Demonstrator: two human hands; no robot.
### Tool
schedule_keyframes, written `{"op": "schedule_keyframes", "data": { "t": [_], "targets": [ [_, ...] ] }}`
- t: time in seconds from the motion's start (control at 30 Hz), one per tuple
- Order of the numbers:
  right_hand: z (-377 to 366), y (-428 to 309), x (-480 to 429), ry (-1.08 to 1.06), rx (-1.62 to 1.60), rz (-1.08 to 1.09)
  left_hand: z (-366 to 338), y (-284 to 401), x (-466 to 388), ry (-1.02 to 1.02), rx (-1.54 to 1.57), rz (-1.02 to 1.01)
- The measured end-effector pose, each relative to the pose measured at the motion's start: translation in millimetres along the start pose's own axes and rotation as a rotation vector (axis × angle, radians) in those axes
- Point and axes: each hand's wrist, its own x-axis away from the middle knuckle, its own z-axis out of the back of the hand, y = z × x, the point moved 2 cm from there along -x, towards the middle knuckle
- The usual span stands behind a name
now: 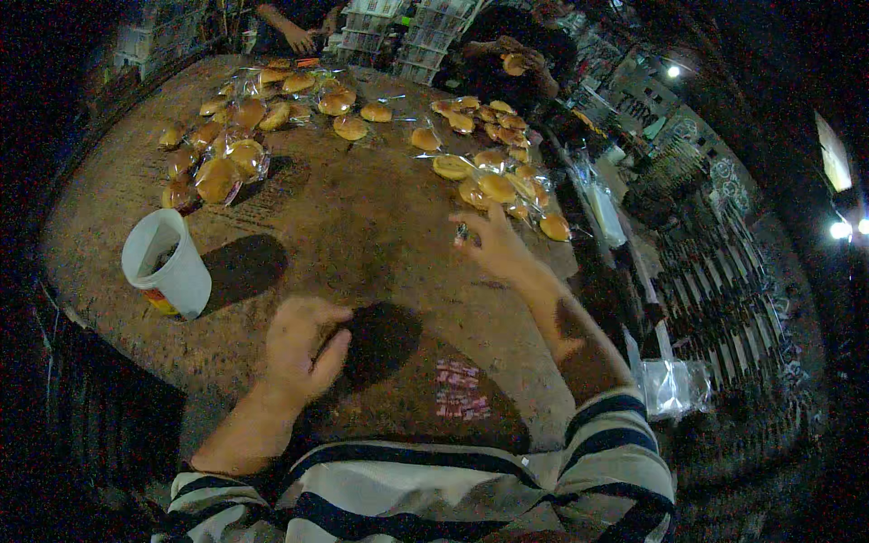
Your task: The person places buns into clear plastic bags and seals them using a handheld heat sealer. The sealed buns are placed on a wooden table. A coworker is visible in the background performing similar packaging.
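My left hand (309,343) hovers over the near part of a brown table (366,251), fingers apart and curved, holding nothing visible. My right hand (487,239) reaches forward beside a bun (497,188) in clear wrapping at the near edge of the right-hand group; its fingers are spread and a ring shows on one. Whether a fingertip touches a bun, I cannot tell. Several more wrapped buns (218,180) lie heaped at the far left. Small pink-and-white printed pieces (461,388) lie on the table in front of my body.
A white plastic tub (178,271) stands at the left. Clear plastic bags (603,207) lie past the table's right edge, with another plastic packet (672,387) lower down. Across the table are two people, one holding a bun (514,64), and stacked plastic crates (434,41).
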Motion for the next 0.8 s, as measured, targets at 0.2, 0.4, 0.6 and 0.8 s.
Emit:
{"op": "schedule_keyframes", "data": {
  "t": [0.2, 0.4, 0.6, 0.8],
  "targets": [
    [-34.7, 110.4, -119.1, 0.175, 0.591, -0.12, -0.4, -5.4, -8.7, -0.103, 0.0, -0.044],
    [-34.4, 195.8, -117.0, -0.155, 0.181, -0.491, 0.1, -3.5, -5.6, -0.149, -0.039, 0.039],
    [-7.4, 134.1, -49.0, -0.301, 0.082, -0.271, -5.0, 0.6, -5.1, -0.119, -0.053, 0.049],
    [1.2, 36.1, 85.2, -0.161, -0.003, -0.075, -9.2, -2.8, -3.2, -0.158, -0.068, 0.12]
  ]
}}
